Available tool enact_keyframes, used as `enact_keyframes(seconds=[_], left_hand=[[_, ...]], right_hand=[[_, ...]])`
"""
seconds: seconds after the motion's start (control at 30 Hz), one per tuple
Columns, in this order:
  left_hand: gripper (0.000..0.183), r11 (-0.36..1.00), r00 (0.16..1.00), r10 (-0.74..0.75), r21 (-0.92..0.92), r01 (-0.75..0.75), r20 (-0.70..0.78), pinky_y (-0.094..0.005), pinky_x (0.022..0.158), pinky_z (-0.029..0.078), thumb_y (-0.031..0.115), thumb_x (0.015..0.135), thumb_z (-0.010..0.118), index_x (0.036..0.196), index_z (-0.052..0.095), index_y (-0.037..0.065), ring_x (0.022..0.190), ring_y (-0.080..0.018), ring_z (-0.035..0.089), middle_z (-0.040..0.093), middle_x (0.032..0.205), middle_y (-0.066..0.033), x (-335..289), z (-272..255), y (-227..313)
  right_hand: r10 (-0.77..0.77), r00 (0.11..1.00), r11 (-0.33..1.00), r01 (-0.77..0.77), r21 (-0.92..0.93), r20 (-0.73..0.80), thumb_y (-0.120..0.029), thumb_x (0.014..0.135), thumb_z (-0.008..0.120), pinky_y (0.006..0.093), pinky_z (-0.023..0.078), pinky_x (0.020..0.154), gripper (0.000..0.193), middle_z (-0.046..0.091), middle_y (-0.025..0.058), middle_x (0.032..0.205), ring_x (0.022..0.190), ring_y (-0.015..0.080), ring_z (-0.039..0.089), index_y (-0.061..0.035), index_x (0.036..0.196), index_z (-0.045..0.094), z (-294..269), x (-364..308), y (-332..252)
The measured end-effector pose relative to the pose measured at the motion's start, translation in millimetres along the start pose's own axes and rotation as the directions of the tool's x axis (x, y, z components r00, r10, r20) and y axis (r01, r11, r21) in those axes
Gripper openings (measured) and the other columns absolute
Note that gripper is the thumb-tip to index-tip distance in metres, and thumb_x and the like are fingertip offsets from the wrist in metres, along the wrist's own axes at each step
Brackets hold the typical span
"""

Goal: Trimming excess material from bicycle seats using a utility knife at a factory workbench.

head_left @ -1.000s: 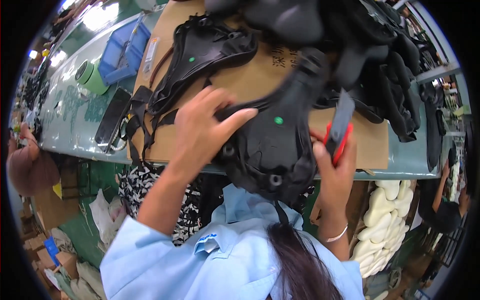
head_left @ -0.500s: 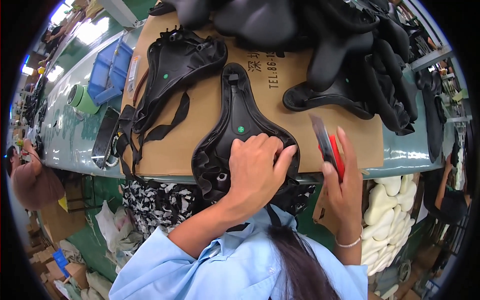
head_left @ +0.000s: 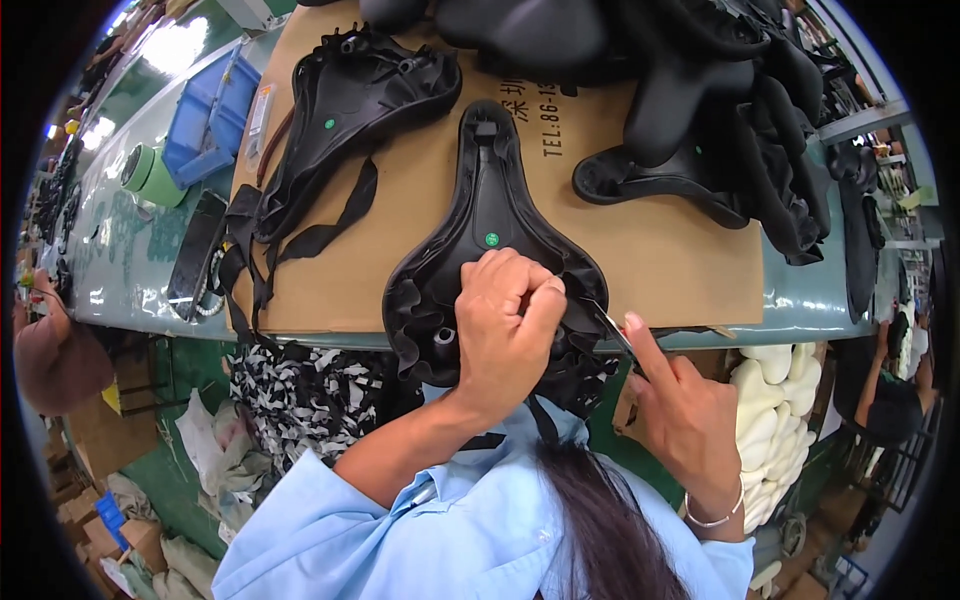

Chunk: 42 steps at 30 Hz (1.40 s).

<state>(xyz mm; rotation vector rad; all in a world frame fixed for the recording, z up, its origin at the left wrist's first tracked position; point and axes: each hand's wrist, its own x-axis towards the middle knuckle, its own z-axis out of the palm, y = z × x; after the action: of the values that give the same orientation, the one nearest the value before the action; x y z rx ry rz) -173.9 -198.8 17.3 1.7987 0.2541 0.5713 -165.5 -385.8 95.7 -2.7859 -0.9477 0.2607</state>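
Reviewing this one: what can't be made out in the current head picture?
All in the head view:
Anything inside the curled left hand: hidden by its fingers.
Handle of the cutter: mostly covered by the right hand.
Part of the black saddle, wide end: behind the left hand.
Far side of the black pile: cut off by the top edge.
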Motion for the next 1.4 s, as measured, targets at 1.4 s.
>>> enact_keyframes(seconds=[1.4], left_hand=[[0.017,0.859,0.647,0.154,0.223,-0.461,0.746,-0.0422,0.070,0.043,0.012,0.078,0.060,0.073,0.060,-0.004,0.076,-0.0342,0.054,0.059,0.074,-0.0170,102,23,15]], right_hand=[[-0.016,0.998,0.804,-0.023,0.594,0.060,-0.017,0.087,0.062,0.0366,0.048,0.060,0.047,0.067,0.0148,0.092,0.061,0.0325,0.059,-0.0172,0.134,0.053,7,69,84]])
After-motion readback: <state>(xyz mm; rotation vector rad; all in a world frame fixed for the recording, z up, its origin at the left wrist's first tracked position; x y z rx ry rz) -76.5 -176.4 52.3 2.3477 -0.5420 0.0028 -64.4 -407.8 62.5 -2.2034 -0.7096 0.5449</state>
